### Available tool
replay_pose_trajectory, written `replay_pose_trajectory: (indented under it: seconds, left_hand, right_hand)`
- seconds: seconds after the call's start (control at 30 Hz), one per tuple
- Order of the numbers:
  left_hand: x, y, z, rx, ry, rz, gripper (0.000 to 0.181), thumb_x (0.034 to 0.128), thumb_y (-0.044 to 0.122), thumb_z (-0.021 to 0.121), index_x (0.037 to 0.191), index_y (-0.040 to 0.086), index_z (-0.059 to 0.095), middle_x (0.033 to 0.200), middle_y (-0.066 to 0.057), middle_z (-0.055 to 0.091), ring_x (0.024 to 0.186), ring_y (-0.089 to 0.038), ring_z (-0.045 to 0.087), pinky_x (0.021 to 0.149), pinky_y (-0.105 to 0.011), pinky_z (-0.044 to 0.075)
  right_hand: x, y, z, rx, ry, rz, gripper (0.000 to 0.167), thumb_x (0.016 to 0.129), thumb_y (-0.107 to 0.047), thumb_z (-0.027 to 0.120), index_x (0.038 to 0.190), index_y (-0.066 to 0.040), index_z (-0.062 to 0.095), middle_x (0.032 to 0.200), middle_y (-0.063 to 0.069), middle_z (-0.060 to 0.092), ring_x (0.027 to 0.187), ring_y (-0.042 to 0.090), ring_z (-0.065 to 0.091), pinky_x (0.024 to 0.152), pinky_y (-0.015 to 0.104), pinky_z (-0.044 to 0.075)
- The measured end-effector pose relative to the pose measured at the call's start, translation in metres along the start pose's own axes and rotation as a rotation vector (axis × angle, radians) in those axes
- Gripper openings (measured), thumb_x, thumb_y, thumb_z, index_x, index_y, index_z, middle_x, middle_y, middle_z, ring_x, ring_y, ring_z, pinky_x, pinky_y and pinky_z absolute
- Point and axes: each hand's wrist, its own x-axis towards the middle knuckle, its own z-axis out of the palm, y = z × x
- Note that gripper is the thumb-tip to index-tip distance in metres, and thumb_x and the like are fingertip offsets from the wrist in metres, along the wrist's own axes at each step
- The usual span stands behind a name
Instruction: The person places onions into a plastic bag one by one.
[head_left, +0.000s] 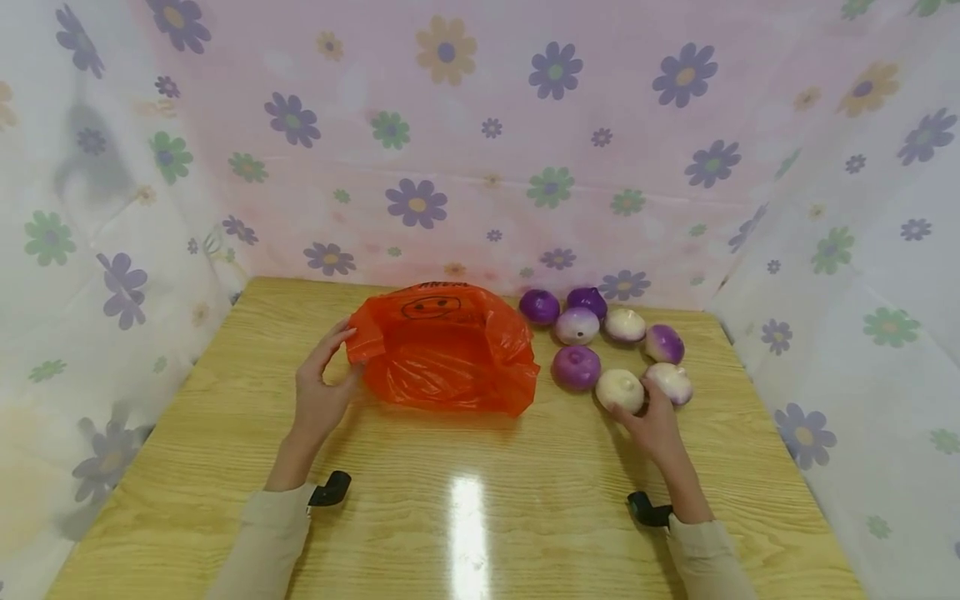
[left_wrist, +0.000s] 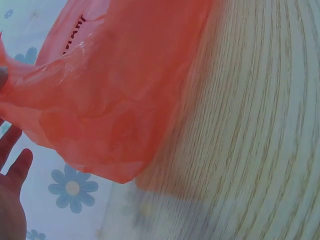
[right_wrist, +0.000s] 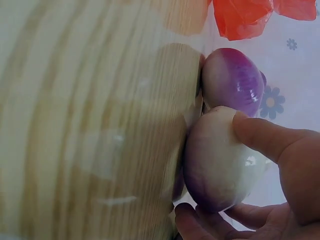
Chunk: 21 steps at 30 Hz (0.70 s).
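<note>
An orange-red plastic bag (head_left: 450,375) stands on the table with its mouth facing the head camera. At its left edge is my left hand (head_left: 322,396), fingertips touching the plastic and thumb held apart; the left wrist view shows the bag (left_wrist: 115,100) beside part of the hand (left_wrist: 12,200). To the right, my right hand (head_left: 656,425) grips a whitish onion (head_left: 619,391) on the table. In the right wrist view the thumb and fingers (right_wrist: 270,137) hold this onion (right_wrist: 215,160), which has a purple base, with a purple-and-white one (right_wrist: 232,80) behind it.
Several more purple and white onions lie grouped right of the bag, among them a purple one (head_left: 576,368), a dark purple one (head_left: 539,307) and a white-purple one (head_left: 671,383) beside the right hand. Flowered cloth (head_left: 487,158) rises behind and at both sides of the wooden table (head_left: 405,517).
</note>
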Motion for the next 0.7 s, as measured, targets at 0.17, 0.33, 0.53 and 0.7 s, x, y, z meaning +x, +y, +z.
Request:
replay_pose_trajectory:
  seconds: [0.17,0.33,0.53,0.7]
  left_hand:
    - [0.002,-0.002,0.003,-0.02,0.031,0.02,0.03,0.0855,-0.021,0.063,0.115,-0.015,0.065,0.134,-0.035,0.058,0.132,-0.02,0.058,0.111,-0.018,0.043]
    - [0.003,-0.004,0.007,-0.047,0.074,0.03,0.024,0.0861,-0.021,0.062,0.109,-0.016,0.066,0.127,-0.036,0.062,0.125,-0.009,0.062,0.105,-0.017,0.047]
    - [0.002,-0.007,0.013,-0.063,0.119,0.018,0.029,0.0881,-0.019,0.063,0.117,-0.014,0.067,0.121,-0.026,0.07,0.113,0.0,0.065,0.099,-0.017,0.052]
    - [0.0,-0.008,0.016,-0.065,0.181,0.017,0.024,0.0872,-0.019,0.064,0.111,-0.016,0.068,0.106,0.011,0.074,0.099,0.003,0.068,0.092,-0.014,0.054]
  right_hand:
    - [0.001,-0.003,0.002,0.016,0.035,0.012,0.061,0.09,-0.013,0.077,0.133,0.017,0.047,0.121,0.033,0.059,0.104,0.038,0.06,0.079,0.021,0.048]
    - [-0.001,-0.006,0.003,0.038,0.091,0.015,0.058,0.086,-0.01,0.08,0.129,0.017,0.051,0.117,0.032,0.061,0.101,0.037,0.062,0.074,0.013,0.047]
    - [-0.007,-0.01,0.001,0.121,0.119,0.098,0.066,0.086,-0.009,0.08,0.138,0.014,0.046,0.128,0.033,0.056,0.113,0.042,0.059,0.074,0.005,0.043]
    - [-0.013,-0.009,0.0,0.202,0.094,0.181,0.08,0.09,-0.016,0.078,0.152,0.009,0.034,0.142,0.031,0.048,0.122,0.041,0.054,0.076,0.003,0.042]
